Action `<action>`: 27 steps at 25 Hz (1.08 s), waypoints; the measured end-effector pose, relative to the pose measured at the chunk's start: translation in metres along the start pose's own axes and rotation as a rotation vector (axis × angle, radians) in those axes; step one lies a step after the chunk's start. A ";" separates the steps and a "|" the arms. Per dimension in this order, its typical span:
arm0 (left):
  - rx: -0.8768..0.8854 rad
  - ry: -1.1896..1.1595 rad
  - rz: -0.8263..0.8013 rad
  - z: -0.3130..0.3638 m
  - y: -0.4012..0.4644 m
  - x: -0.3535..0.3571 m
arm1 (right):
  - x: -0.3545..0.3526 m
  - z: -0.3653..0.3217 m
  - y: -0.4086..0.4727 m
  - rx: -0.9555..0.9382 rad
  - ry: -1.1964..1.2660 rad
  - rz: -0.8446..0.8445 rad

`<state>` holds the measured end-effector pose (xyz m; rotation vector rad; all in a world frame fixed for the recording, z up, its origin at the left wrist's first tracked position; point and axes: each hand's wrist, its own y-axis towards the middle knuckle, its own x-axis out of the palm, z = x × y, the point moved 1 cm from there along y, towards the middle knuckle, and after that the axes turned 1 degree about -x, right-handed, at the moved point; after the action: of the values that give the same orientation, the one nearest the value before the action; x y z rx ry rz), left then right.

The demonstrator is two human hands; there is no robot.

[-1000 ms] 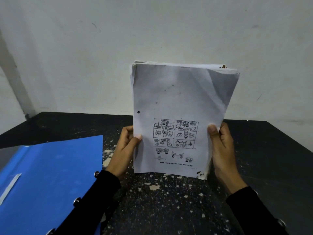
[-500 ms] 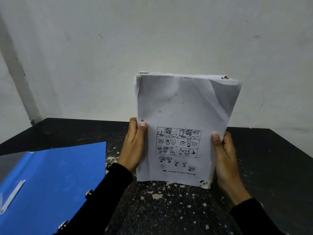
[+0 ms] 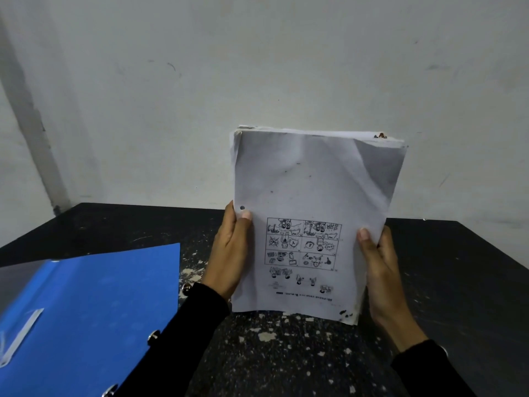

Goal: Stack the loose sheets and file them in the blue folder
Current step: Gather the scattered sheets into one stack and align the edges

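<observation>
A stack of white sheets (image 3: 309, 196) stands upright on its lower edge on the black table (image 3: 286, 362). The front sheet shows a grid of small drawings printed upside down, a punched hole at its left edge and a creased upper right corner. My left hand (image 3: 230, 253) grips the stack's left edge, thumb on the front near the hole. My right hand (image 3: 380, 270) grips the right edge, thumb on the front. The blue folder (image 3: 86, 310) lies open at the lower left, with a white fastener strip on it.
A pale wall (image 3: 257, 81) rises right behind the table's far edge. The black tabletop is speckled with chipped white patches. My dark left sleeve, with metal studs, lies over the folder's right edge.
My left hand has slid up the stack's left edge, its thumb now beside the punched hole. The sheets stay upright on the table; the view has tilted up a little.
</observation>
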<state>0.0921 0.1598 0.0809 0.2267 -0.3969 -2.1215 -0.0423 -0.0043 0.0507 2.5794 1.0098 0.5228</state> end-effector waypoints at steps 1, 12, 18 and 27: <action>0.004 0.000 -0.001 0.000 0.000 -0.001 | 0.000 -0.001 0.000 -0.007 0.008 0.010; 0.202 0.037 0.458 -0.012 -0.009 0.009 | 0.003 -0.001 0.000 -0.047 -0.015 0.095; 0.256 0.123 0.445 -0.012 -0.012 0.012 | 0.002 -0.001 -0.001 -0.032 -0.019 0.077; 0.064 -0.076 0.176 -0.011 0.004 0.002 | -0.003 0.004 0.001 0.007 -0.051 0.017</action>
<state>0.0974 0.1546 0.0721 0.1429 -0.5111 -1.9507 -0.0421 -0.0082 0.0467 2.5952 0.9758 0.4566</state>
